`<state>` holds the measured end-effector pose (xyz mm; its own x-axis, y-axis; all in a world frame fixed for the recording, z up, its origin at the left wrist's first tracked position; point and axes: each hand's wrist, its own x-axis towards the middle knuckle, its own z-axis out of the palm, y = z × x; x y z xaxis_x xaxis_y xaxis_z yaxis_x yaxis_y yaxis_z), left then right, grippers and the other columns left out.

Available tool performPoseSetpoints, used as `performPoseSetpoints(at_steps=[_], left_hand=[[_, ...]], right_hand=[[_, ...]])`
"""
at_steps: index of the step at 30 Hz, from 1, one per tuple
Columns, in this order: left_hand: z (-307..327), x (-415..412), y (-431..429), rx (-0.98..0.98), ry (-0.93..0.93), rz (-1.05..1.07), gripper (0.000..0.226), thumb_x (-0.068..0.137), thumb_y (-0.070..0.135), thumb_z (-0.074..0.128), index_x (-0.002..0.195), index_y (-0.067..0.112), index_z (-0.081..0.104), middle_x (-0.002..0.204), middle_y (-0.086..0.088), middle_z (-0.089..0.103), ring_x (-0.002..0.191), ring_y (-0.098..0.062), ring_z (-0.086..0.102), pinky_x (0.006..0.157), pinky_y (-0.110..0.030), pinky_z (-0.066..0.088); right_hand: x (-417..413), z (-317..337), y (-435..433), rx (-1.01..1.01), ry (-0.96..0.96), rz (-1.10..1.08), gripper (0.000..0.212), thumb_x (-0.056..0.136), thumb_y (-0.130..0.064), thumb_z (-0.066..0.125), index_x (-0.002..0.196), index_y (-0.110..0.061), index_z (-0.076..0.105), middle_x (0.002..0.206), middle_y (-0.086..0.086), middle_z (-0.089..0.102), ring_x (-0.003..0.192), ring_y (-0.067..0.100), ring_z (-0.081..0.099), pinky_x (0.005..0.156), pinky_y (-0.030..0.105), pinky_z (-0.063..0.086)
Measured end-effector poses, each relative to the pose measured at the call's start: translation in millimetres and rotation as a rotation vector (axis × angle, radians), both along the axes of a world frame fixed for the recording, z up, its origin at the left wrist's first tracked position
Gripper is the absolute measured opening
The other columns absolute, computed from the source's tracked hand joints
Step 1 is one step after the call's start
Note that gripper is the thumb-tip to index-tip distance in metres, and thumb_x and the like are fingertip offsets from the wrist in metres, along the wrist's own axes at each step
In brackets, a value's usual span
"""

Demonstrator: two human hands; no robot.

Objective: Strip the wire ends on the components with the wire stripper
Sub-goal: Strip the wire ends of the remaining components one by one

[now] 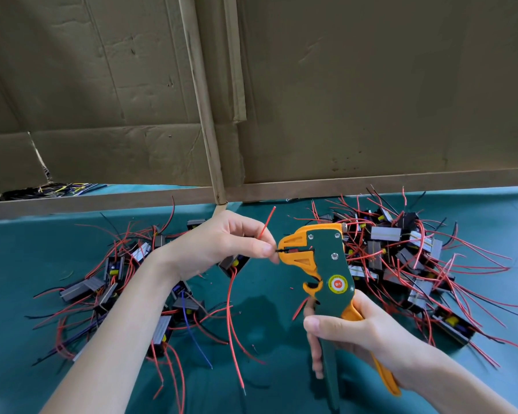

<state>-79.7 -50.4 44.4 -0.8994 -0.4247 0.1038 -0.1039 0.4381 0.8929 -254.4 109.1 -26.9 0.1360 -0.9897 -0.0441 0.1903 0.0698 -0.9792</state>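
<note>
Black wire (281, 251) is poking into the wire stripper (326, 258), left hand (222, 246) pinching it. Right hand (359, 333) is gripping the handles (329, 369); squeezing now is risking nipped fingertips (263, 249).

Table (269, 330): teal top.
Left pile (117, 294): grey-black components, tangled red, black and blue wires.
Right pile (401, 258): bigger, same components.
Far edge: cardboard (371, 100) standing.
Far left: wire scraps (57, 189).
</note>
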Motion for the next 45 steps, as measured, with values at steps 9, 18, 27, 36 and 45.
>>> performPoseSetpoints(at_steps=[9,18,27,36,45], left_hand=[[-17,-13,-2,0.208,0.183,0.088,0.009,0.088,0.022,0.058,0.085,0.013,0.060,0.074,0.007,0.058,0.071,-0.007,0.058,0.085,-0.027,0.053],[-28,-17,-7,0.232,0.257,0.164,0.015,0.085,0.026,0.058,0.078,0.018,0.068,0.080,0.001,0.071,0.080,-0.008,0.064,0.075,-0.015,0.048],[-28,-20,-9,0.046,0.274,0.379,0.014,0.083,0.024,0.063,0.090,0.027,0.075,0.080,0.008,0.074,0.083,-0.001,0.066,0.082,-0.011,0.048],[-20,-30,5,-0.232,0.272,0.361,0.026,0.086,0.005,0.068,0.102,0.024,0.071,0.074,0.006,0.068,0.068,-0.013,0.068,0.077,-0.018,0.050],[-6,-25,15,-0.189,0.241,0.297,0.009,0.084,0.012,0.071,0.082,0.021,0.073,0.075,0.009,0.071,0.070,-0.006,0.061,0.070,-0.024,0.052]], right_hand=[[7,1,3,0.037,-0.019,-0.135,0.030,0.059,-0.035,0.084,0.070,-0.013,0.066,0.058,0.020,0.057,0.048,0.029,0.056,0.052,0.035,0.052],[5,-7,-8,0.084,-0.131,-0.197,0.021,0.063,-0.027,0.081,0.064,-0.011,0.067,0.063,0.018,0.058,0.055,0.031,0.060,0.057,0.040,0.054],[-1,-6,-12,0.032,-0.419,-0.141,0.021,0.065,0.002,0.076,0.086,-0.003,0.072,0.087,0.028,0.066,0.092,0.049,0.067,0.077,0.052,0.057],[-7,4,-8,-0.068,-0.331,-0.089,0.018,0.074,0.003,0.068,0.089,-0.006,0.067,0.079,0.024,0.059,0.073,0.038,0.060,0.074,0.050,0.053],[-5,-2,-7,-0.051,-0.204,-0.043,0.037,0.063,-0.016,0.091,0.092,-0.006,0.068,0.078,0.023,0.060,0.072,0.038,0.062,0.080,0.054,0.053]])
